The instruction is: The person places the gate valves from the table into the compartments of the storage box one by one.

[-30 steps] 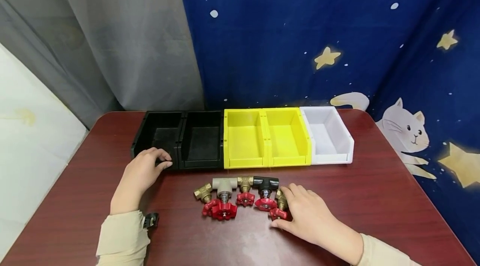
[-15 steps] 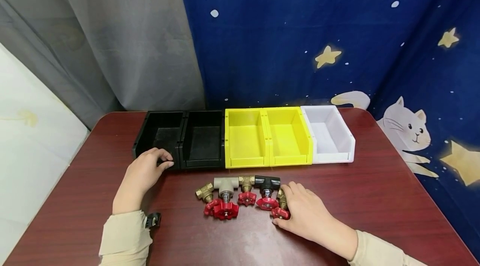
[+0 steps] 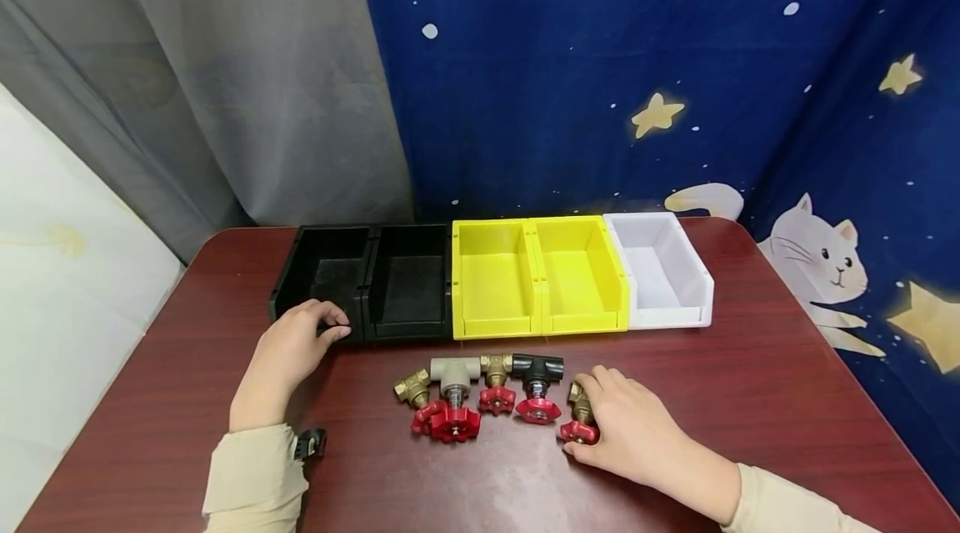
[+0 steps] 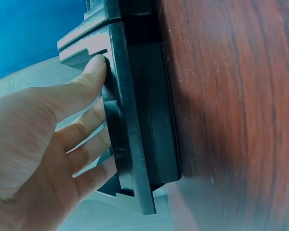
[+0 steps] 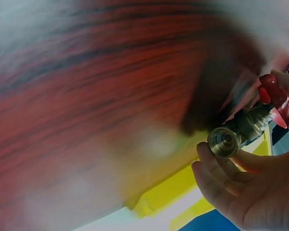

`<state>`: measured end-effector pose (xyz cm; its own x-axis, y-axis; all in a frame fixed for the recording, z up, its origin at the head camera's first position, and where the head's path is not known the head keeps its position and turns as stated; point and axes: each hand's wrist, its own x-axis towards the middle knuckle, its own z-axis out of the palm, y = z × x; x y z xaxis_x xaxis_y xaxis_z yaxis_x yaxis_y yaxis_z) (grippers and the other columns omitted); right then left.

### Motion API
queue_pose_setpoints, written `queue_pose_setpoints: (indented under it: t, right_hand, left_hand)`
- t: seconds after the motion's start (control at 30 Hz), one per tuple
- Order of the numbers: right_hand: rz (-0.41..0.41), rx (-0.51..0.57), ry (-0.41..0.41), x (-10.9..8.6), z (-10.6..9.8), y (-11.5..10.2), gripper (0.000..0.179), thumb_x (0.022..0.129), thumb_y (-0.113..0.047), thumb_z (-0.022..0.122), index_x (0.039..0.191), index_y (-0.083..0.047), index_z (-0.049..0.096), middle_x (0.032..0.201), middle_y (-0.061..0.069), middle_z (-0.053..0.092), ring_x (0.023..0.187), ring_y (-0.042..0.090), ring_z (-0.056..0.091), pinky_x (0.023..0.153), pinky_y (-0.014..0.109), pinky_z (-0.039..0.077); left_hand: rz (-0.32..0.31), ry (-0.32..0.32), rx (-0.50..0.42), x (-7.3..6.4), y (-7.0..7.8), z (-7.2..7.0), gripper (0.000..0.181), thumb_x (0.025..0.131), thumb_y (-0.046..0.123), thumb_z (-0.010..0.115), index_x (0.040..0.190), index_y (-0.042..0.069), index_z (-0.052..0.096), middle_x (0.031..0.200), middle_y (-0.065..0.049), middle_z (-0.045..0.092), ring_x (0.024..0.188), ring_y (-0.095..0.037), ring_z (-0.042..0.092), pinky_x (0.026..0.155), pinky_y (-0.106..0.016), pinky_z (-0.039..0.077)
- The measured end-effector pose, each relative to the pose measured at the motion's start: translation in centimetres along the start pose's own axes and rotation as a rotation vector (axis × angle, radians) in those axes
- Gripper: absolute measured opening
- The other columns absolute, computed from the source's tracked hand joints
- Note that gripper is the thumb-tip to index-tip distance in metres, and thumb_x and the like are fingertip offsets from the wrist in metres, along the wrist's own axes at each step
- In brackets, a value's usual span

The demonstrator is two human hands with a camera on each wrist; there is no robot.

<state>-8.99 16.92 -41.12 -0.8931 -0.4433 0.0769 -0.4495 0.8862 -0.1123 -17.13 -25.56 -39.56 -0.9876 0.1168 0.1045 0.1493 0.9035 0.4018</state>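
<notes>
My right hand [image 3: 637, 433] holds a small brass valve with a red handwheel [image 3: 580, 416], apart from the other valves. In the right wrist view, the fingers lie along its brass body [image 5: 250, 122] and the thumb is at the red handwheel [image 5: 278, 101]. My left hand [image 3: 292, 354] rests at the front rim of the leftmost black bin [image 3: 288, 266]. The left wrist view shows the thumb on that bin's rim [image 4: 123, 96], while the other fingertips are hidden behind the rim. To the left of my right hand lies a black tee valve with a red handwheel [image 3: 537, 387].
Further left lie a grey tee valve [image 3: 455, 374] and two brass valves, one between the tees [image 3: 497, 366] and one at the left end [image 3: 412, 389]. Behind them stand a second black bin [image 3: 408, 291], two yellow bins [image 3: 495, 324] and a white bin [image 3: 667, 316].
My right hand has shifted right with the brass valve, widening the gap from the black tee valve. My left hand stays at the black bin.
</notes>
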Motion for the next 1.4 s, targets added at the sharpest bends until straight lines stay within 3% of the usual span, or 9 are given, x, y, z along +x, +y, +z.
queue_pose_setpoints:
  t: [0.33, 0.67, 0.97, 1.4]
  right_hand:
    - [0.001, 0.018, 0.049, -0.6, -1.6, 1.5, 0.070, 0.066, -0.056, 0.084, 0.110, -0.007, 0.062, 0.090, -0.004, 0.051, 0.077, 0.013, 0.051, 0.071, 0.037, 0.052]
    - [0.014, -0.064, 0.078, 0.3, -4.6, 5.0, 0.075, 0.065, -0.053, 0.087, 0.114, -0.002, 0.061, 0.092, 0.001, 0.055, 0.075, 0.017, 0.053, 0.069, 0.040, 0.052]
    - [-0.063, -0.146, 0.103, 1.5, -6.6, 7.4, 0.070, 0.068, -0.054, 0.084, 0.111, -0.003, 0.062, 0.087, 0.001, 0.053, 0.074, 0.018, 0.052, 0.066, 0.038, 0.050]
    - [-0.169, -0.273, 0.171, 3.0, -7.8, 10.6, 0.074, 0.066, -0.052, 0.084, 0.110, 0.002, 0.061, 0.085, 0.005, 0.053, 0.075, 0.021, 0.051, 0.065, 0.040, 0.047]
  left_hand:
    - [0.017, -0.004, 0.017, 0.1, -0.2, -0.3, 0.006, 0.092, 0.017, 0.072, 0.096, 0.015, 0.069, 0.095, -0.005, 0.062, 0.087, -0.028, 0.059, 0.075, -0.054, 0.048]
    - [0.025, -0.006, 0.017, 0.4, 0.1, -0.3, 0.005, 0.092, 0.017, 0.072, 0.096, 0.014, 0.069, 0.094, -0.005, 0.062, 0.086, -0.027, 0.059, 0.073, -0.053, 0.049]
    - [0.019, 0.008, 0.019, 0.0, -0.1, -0.5, 0.006, 0.092, 0.016, 0.072, 0.096, 0.014, 0.069, 0.093, -0.005, 0.062, 0.086, -0.027, 0.060, 0.072, -0.053, 0.049]
    - [0.013, 0.009, -0.001, 0.0, -0.1, 0.3, 0.006, 0.092, 0.016, 0.072, 0.097, 0.014, 0.069, 0.094, -0.004, 0.062, 0.086, -0.027, 0.059, 0.074, -0.054, 0.049]
